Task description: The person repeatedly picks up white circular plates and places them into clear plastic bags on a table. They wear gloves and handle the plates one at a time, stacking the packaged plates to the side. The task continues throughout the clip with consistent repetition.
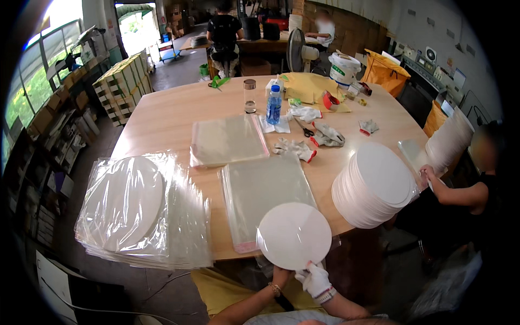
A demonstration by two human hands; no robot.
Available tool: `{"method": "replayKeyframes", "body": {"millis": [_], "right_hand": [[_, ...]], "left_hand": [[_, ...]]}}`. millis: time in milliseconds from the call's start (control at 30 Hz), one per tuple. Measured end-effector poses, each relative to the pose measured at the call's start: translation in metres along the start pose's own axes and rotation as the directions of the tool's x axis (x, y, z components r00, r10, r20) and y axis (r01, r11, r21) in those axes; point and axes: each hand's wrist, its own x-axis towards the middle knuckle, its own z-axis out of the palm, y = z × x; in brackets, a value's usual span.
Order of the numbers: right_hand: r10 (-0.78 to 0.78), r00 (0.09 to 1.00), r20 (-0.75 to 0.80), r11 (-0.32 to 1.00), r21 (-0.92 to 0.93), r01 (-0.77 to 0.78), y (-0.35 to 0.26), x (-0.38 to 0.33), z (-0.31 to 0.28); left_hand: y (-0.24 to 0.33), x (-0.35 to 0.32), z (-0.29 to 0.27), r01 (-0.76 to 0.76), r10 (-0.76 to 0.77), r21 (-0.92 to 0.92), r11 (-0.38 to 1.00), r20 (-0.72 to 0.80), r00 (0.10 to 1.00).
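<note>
A white round disc (pixel 294 236) is held at the near table edge, tilted toward me. Clear plastic film (pixel 336 242) shows beside its rim; whether the disc lies inside a bag I cannot tell. My right hand (pixel 314 280), in a white glove, is closed on the disc's near edge. My bare left hand (pixel 281 277) is under the same edge, its fingers hidden by the disc. Just beyond lies a stack of clear plastic bags (pixel 265 187). To the right stands a tall stack of white discs (pixel 379 179). At the left, bagged discs (pixel 127 203) are piled up.
Another stack of clear bags (pixel 227 140) lies farther back. Beyond are a water bottle (pixel 273 105), a glass jar (pixel 249 96), scissors (pixel 306 130), several work gloves (pixel 295 148) and a white bucket (pixel 343 69). A co-worker's hand (pixel 428 171) is at the right edge.
</note>
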Motion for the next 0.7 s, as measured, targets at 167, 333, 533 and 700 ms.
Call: {"method": "replayKeyframes", "body": {"millis": [167,333,533,700], "right_hand": [[-0.024,0.979,0.200,0.989,0.149,-0.006,0.012,0.051,0.028],[-0.050,0.952,0.302,0.954,0.297,-0.044,0.018,0.074,0.035],[0.115,0.968,0.225,0.973,0.172,-0.156,-0.004,0.037,0.023],[-0.209,0.921,0.327,0.753,-0.547,0.365,-0.069,0.032,0.006]], "left_hand": [[-0.018,-0.006,0.002,0.343,-0.375,-0.798,0.496,0.160,0.913],[-0.021,-0.005,-0.007,0.398,-0.412,-0.787,0.471,0.203,0.888],[0.060,-0.021,-0.077,0.290,-0.434,-0.855,0.429,0.086,0.897],[0.044,-0.014,-0.122,0.573,-0.554,-0.580,0.579,0.235,0.798]]}}
